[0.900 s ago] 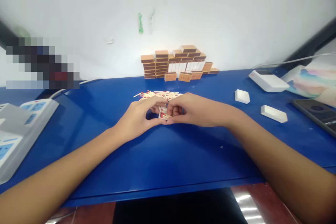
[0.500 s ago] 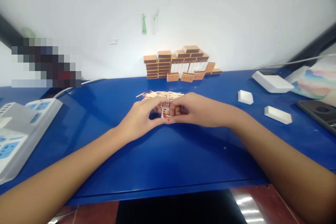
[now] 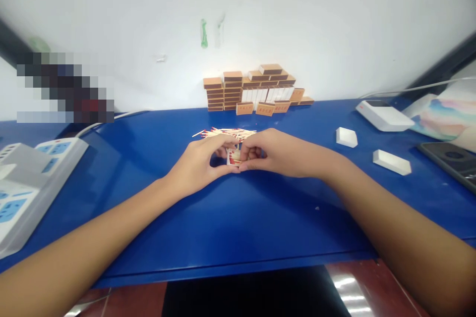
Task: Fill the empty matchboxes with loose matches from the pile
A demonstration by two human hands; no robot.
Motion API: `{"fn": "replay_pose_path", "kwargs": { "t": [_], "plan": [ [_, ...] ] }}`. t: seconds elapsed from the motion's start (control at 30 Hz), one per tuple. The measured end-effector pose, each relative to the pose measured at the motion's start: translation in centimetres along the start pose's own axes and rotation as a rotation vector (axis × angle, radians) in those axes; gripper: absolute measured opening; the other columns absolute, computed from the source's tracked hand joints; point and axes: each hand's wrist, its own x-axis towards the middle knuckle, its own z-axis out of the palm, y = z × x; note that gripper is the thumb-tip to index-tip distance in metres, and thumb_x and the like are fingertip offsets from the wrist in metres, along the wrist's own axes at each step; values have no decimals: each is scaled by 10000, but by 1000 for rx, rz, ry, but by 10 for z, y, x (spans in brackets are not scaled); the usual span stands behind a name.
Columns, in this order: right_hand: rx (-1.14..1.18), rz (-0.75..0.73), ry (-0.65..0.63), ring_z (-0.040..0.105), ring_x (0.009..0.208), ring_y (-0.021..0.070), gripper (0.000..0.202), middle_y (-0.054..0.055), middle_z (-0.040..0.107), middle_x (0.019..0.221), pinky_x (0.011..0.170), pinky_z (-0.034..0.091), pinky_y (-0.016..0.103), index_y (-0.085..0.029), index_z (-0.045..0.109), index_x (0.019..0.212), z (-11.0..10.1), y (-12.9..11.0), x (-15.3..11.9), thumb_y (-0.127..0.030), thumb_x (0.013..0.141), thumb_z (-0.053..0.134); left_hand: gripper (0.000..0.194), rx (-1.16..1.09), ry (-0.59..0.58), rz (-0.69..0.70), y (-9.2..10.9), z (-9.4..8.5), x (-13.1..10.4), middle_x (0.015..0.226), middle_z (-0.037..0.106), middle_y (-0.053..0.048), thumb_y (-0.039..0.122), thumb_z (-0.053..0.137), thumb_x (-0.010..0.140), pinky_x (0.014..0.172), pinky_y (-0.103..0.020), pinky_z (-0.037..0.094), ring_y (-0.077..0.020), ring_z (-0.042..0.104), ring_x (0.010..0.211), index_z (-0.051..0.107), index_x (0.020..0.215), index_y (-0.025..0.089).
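Between my two hands sits a small white matchbox tray (image 3: 229, 157) with red-tipped matches (image 3: 235, 157) in it. My left hand (image 3: 203, 161) grips the tray's left side, thumb along the near edge and fingers behind. My right hand (image 3: 264, 153) is closed at the tray's right end, its thumb on the near edge and curled fingers over the opening. Whether the right fingers also pinch a match is hidden. Just behind the hands lies a loose pile of matches (image 3: 223, 132) on the blue table.
Stacked matchboxes (image 3: 232, 91) stand against the white wall. To the right are two white blocks (image 3: 346, 137) (image 3: 391, 162), a white device (image 3: 385, 115) and a dark phone (image 3: 449, 158). A power strip (image 3: 55, 178) occupies the left, with a cable (image 3: 111, 120) behind it.
The tray shows slightly more of its inside between my hands. My right fingers have shifted a little over it; both hands otherwise keep nearly the same place.
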Motion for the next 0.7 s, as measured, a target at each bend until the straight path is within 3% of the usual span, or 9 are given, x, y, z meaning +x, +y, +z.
{"fn": "replay_pose_path", "kwargs": {
  "t": [0.7],
  "plan": [
    [-4, -10, -13, 545, 691, 148, 229, 10, 685, 802, 631, 355, 302, -204, 710, 887, 0, 3, 1, -424, 950, 704, 496, -10, -4, -35, 1, -1, 1, 1108, 792, -42, 309, 903, 827, 851, -332, 632, -185, 756, 882, 680, 1262, 222]
  ]
}}
